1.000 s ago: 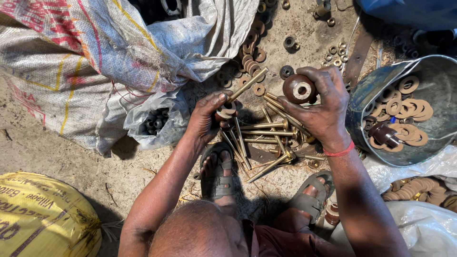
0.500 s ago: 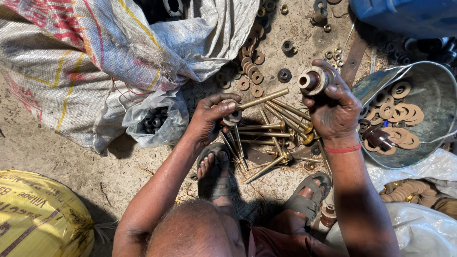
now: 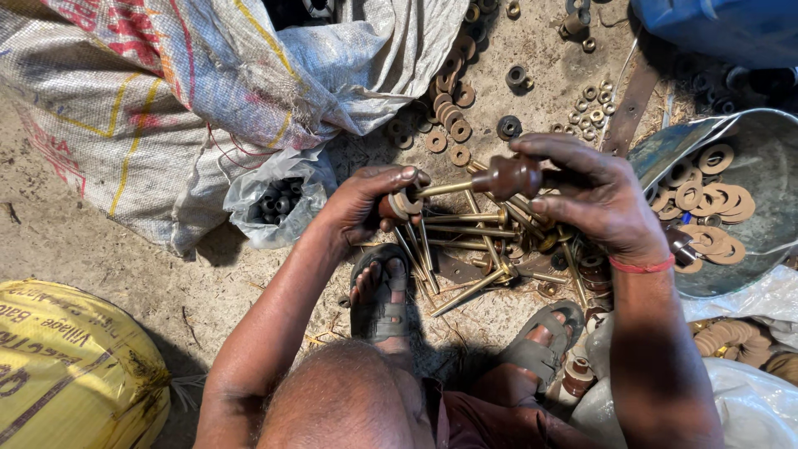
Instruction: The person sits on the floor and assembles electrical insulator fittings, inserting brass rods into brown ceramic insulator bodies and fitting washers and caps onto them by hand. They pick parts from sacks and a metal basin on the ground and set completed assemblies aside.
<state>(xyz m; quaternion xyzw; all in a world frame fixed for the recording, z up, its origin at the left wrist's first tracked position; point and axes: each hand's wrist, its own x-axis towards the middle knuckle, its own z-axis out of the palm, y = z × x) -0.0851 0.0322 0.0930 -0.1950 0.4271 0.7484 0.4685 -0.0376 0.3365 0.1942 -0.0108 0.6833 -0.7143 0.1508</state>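
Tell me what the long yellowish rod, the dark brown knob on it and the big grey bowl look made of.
Long yellowish rod: probably brass, dull golden sheen.
Dark brown knob: smooth, glossy, maybe plastic or ceramic; unclear.
Big grey bowl: sheet metal, dull, scuffed, thin rim.

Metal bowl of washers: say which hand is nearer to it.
Right. The right hand is beside the metal bowl, close to its rim; the left hand is farther off, beyond the brass rods.
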